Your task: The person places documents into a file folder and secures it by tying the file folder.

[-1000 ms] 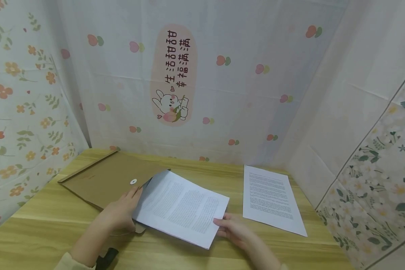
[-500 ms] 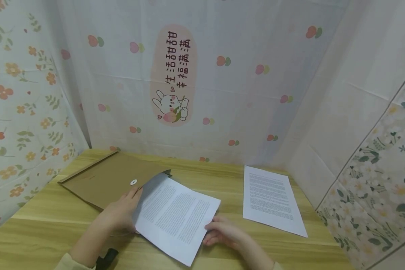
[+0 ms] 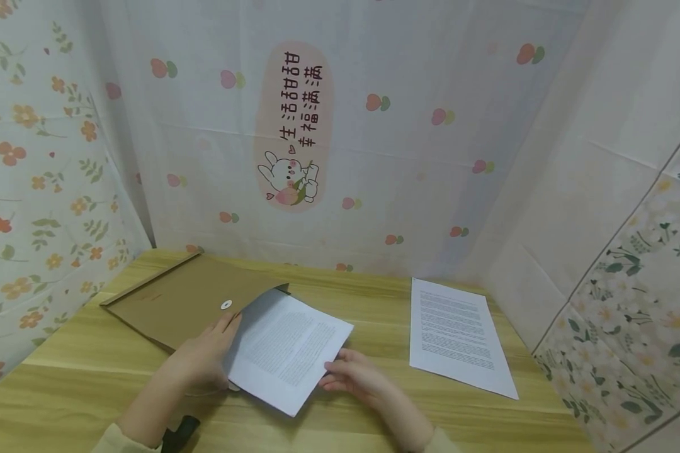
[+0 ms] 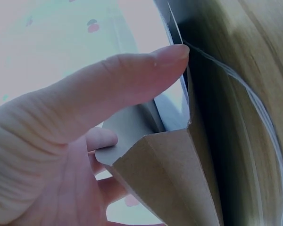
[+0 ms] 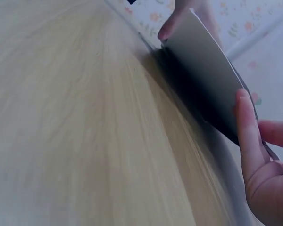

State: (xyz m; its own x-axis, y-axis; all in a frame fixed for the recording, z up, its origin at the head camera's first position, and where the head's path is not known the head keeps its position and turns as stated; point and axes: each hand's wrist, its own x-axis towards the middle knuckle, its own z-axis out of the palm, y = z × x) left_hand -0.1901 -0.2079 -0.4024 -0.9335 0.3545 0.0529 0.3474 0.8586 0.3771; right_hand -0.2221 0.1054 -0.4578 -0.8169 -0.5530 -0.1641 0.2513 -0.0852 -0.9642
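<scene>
A brown kraft paper document envelope (image 3: 178, 302) with a white round button lies on the left of the table, its mouth facing right. My left hand (image 3: 204, 357) grips the near side of that mouth. In the left wrist view the thumb (image 4: 127, 75) lies across the opening at one panel's edge, above the folded side gusset (image 4: 158, 162), with fingers at the other panel. Printed papers (image 3: 286, 355) sit partly inside the envelope. My right hand (image 3: 354, 377) pinches their outer right edge; in the right wrist view their pale underside (image 5: 210, 75) tilts above the table.
Another printed sheet (image 3: 459, 333) lies flat at the right of the wooden table (image 3: 374, 302). A pale string (image 4: 254, 94) loops beside the envelope mouth. Near my left wrist is a black object (image 3: 181, 433). Patterned curtains (image 3: 408, 151) surround the table.
My right hand has moved left with the papers, which have slid further into the envelope. My left hand has stayed at the envelope mouth. The sheet on the right has not moved.
</scene>
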